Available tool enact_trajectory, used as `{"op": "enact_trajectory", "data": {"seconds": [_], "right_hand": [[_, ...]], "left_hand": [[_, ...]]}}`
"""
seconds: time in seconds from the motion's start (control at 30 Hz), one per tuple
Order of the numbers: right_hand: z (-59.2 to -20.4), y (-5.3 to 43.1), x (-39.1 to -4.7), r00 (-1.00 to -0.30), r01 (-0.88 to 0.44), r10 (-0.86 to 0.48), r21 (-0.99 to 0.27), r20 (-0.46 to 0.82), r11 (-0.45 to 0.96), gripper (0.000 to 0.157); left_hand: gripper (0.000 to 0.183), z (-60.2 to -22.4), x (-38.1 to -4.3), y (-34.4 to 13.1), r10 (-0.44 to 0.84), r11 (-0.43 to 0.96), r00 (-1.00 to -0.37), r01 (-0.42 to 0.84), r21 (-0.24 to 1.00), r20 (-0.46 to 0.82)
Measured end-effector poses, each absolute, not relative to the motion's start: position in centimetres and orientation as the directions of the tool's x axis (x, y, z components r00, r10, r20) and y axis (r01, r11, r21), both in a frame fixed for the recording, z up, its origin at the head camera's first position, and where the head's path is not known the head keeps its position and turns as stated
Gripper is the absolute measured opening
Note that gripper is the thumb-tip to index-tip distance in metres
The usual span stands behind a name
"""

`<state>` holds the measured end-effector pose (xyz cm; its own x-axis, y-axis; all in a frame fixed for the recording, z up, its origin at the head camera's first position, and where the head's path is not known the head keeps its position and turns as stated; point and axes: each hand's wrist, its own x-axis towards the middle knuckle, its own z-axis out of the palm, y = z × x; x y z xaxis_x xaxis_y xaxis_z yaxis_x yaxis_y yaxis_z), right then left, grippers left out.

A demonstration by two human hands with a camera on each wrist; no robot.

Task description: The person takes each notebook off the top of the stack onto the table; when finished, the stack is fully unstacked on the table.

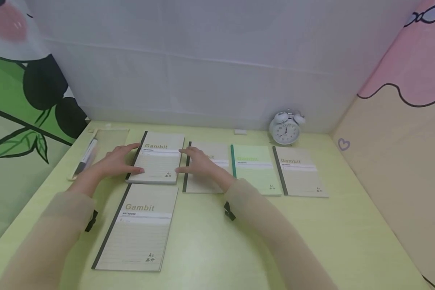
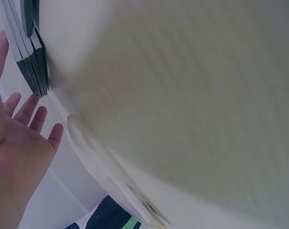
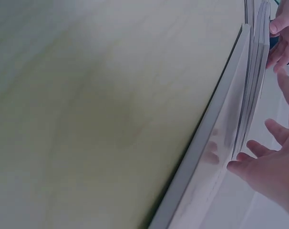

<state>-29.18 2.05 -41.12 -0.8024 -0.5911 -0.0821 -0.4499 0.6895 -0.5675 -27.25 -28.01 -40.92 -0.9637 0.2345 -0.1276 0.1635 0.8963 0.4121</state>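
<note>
A small stack of white Gambit notebooks [image 1: 159,157] lies at the back left of the table, dark spines to the left. My left hand [image 1: 115,162] is at its left side, thumb and fingers spread along the spine edge. On the opposite side, my right hand [image 1: 199,162] has its fingertips at the stack's right edge. That hand also hangs over another white notebook [image 1: 206,186], partly hiding its cover. In the left wrist view, the layered spines [image 2: 32,71] show close to the left fingers. The right wrist view shows the right hand [image 3: 273,167] with fingers extended by the stacked pages.
Nearer the front lies a single white notebook [image 1: 137,233]. A green notebook [image 1: 256,169] and another white one [image 1: 300,171] continue the row rightward. Behind them stand an alarm clock [image 1: 285,128] and a small white block [image 1: 240,131]. At far left, a marker [image 1: 87,155] lies on a pouch [image 1: 110,139].
</note>
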Motion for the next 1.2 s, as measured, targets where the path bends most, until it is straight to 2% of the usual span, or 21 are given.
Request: {"op": "enact_trajectory", "data": {"seconds": [0.33, 0.9, 1.2], "right_hand": [[-41.9, 0.6, -29.3, -0.806, -0.468, -0.587, -0.523, -0.079, 0.713, 0.073], [-41.7, 0.1, -29.2, -0.816, -0.459, -0.576, -0.549, -0.05, 0.698, 0.073], [-41.2, 0.7, -29.5, -0.848, -0.398, -0.527, -0.592, -0.052, 0.701, 0.076]], "left_hand": [[0.109, -40.5, -27.7, -27.7, 0.2, 0.884, -0.967, 0.108, 0.454, -0.16], [0.104, -40.0, -27.7, -27.5, 0.227, 0.843, -0.964, 0.122, 0.524, -0.14], [0.083, -39.2, -27.8, -26.9, 0.206, 0.78, -0.974, 0.106, 0.616, -0.092]]}}
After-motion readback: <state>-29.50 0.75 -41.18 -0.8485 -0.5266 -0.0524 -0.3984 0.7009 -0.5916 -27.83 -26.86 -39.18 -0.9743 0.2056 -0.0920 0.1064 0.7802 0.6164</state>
